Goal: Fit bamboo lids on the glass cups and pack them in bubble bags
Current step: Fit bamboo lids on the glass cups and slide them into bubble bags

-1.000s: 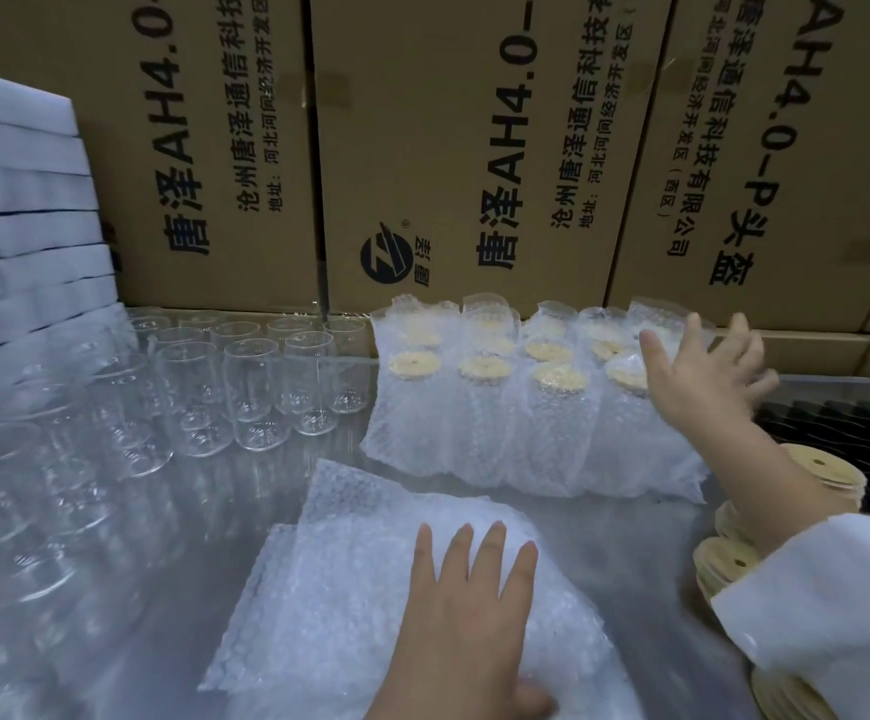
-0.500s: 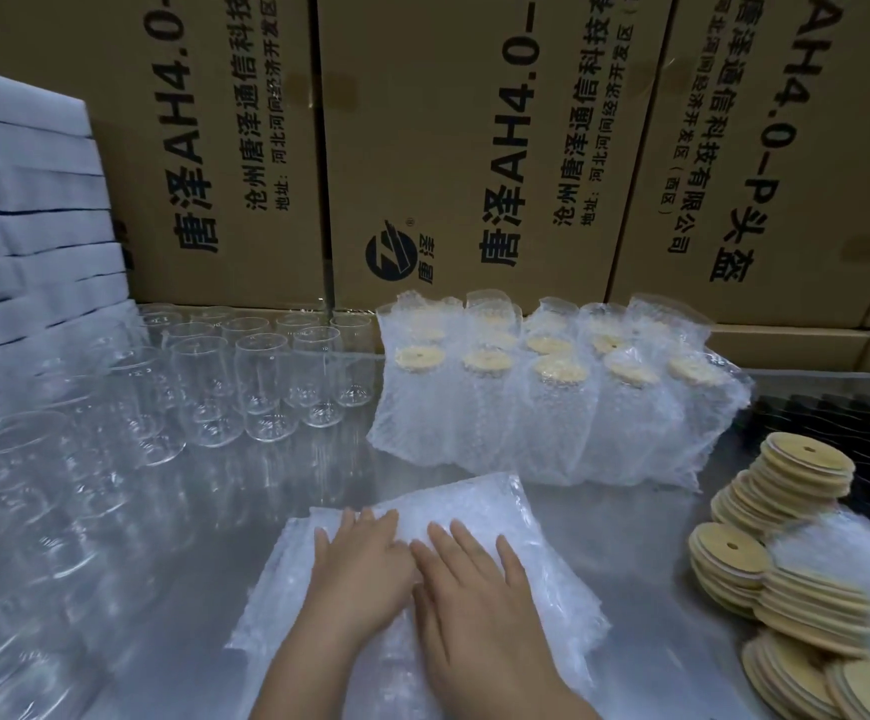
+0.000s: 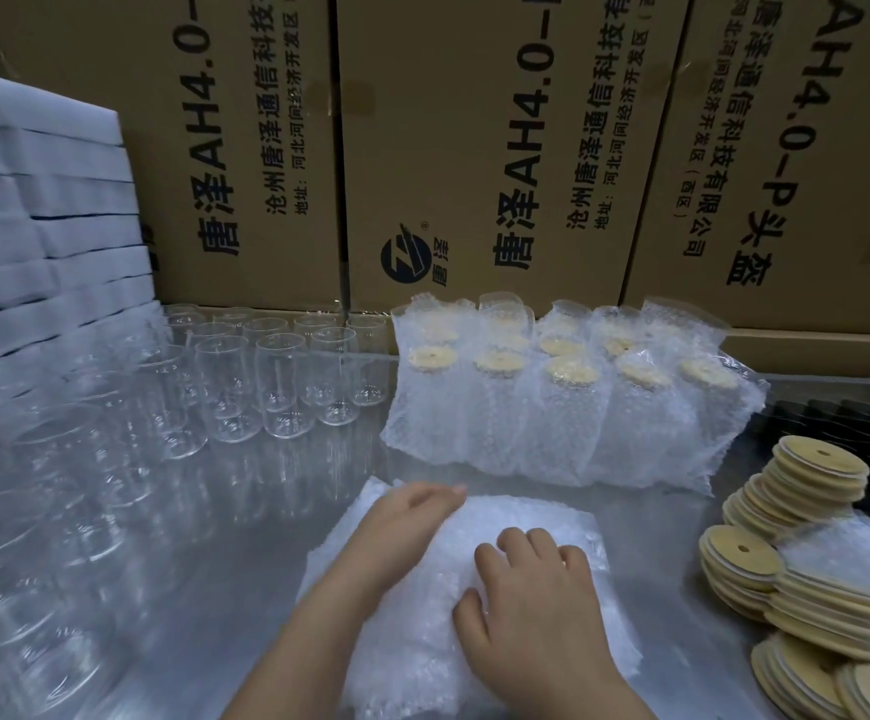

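Two hands work the bags [image 3: 542, 517] on the table [image 3: 245, 537]: left hand [image 3: 406, 517] pinches the far corner, right hand [image 3: 531, 600] grips the top. Clinging film may lift several together. Bare cups [image 3: 282, 387] stand left, lids [image 3: 817, 470] right.

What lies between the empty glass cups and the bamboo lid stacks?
In the head view: bagged cups at the back and, nearer, the bubble bag pile with the left hand and right hand on it.
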